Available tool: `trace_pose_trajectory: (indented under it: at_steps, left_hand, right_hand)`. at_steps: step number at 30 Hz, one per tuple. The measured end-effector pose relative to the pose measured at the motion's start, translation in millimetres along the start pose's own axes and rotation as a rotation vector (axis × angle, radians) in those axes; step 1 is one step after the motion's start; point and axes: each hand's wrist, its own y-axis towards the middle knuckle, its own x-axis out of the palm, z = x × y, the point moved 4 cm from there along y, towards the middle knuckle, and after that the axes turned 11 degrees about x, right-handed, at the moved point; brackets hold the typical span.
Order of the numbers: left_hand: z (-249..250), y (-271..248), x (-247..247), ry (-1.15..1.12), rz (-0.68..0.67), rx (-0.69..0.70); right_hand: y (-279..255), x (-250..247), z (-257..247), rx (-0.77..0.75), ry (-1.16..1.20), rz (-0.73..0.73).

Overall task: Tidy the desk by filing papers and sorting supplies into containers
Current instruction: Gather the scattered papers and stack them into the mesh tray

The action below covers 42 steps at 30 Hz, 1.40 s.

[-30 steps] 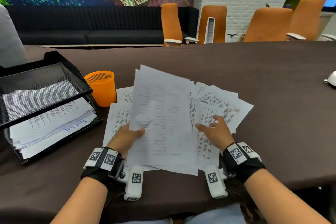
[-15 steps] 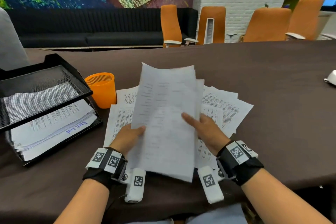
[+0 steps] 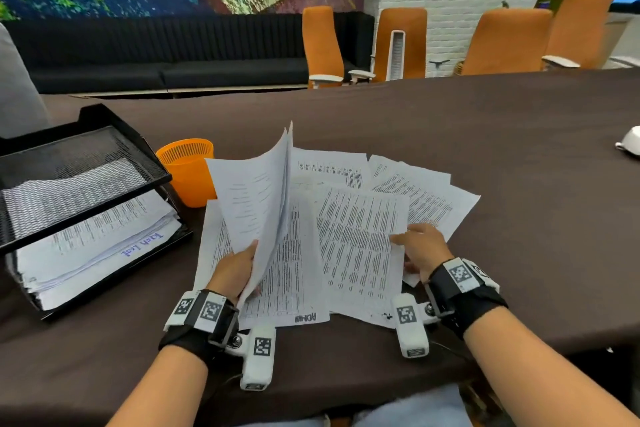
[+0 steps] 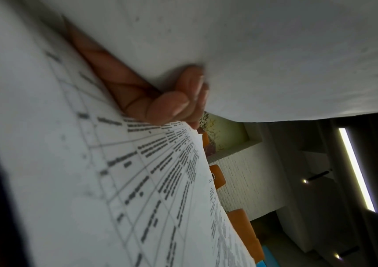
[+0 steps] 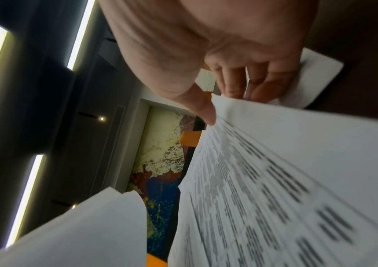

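Loose printed papers [image 3: 426, 191] lie fanned on the brown table [image 3: 519, 149]. My left hand [image 3: 239, 267] grips the bottom edge of a thin sheaf of papers [image 3: 256, 204], which stands raised and leans left; in the left wrist view its fingers [image 4: 178, 101] curl under the sheaf [image 4: 274, 54]. My right hand [image 3: 419, 246] pinches the right edge of the top printed sheet [image 3: 360, 246]. In the right wrist view the thumb [image 5: 204, 108] lies on that sheet [image 5: 297, 171] with the fingers beneath.
A black two-tier mesh tray [image 3: 114, 128] at the left holds a paper stack [image 3: 93, 246] in its lower tier. An orange mesh cup [image 3: 188, 170] stands beside it. A white object [image 3: 632, 142] sits at the far right. Orange chairs [image 3: 505, 42] line the far side.
The sheaf in my left hand has swung up and to the left, uncovering the sheets below. My right hand left the sheaf, moved right and took the top sheet's edge.
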Motion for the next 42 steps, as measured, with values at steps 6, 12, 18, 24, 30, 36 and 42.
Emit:
trace_pose_trajectory:
  at_steps: [6,12,18,24,30,36,42]
  left_hand:
    - [4,-6,5,-0.379,-0.296,-0.009]
    - [-10,13,-21,-0.628,-0.708,0.224]
    - [6,7,-20,-0.609,-0.786,0.298]
    - [19,-19,-2,-0.308,-0.11,-0.034]
    - [53,-22,-32,-0.146,0.181,0.241]
    - [41,-24,-40,-0.023,0.198,0.153]
    - [46,-28,-38,0.188,0.167,0.166]
  right_hand:
    - [-4,38,-10,-0.157,-0.18,-0.064]
    - [-13,79,-37,-0.112,-0.481,-0.088]
    - [-41,132,-37,-0.114,-0.491,-0.2]
    - [-44,143,-27,-0.113,-0.568,-0.265]
    - [-26,110,-30,-0.031,-0.394,-0.129]
    - [-32,128,-30,-0.067,-0.352,-0.298]
    - [-35,137,-23,-0.137,-0.276,-0.338]
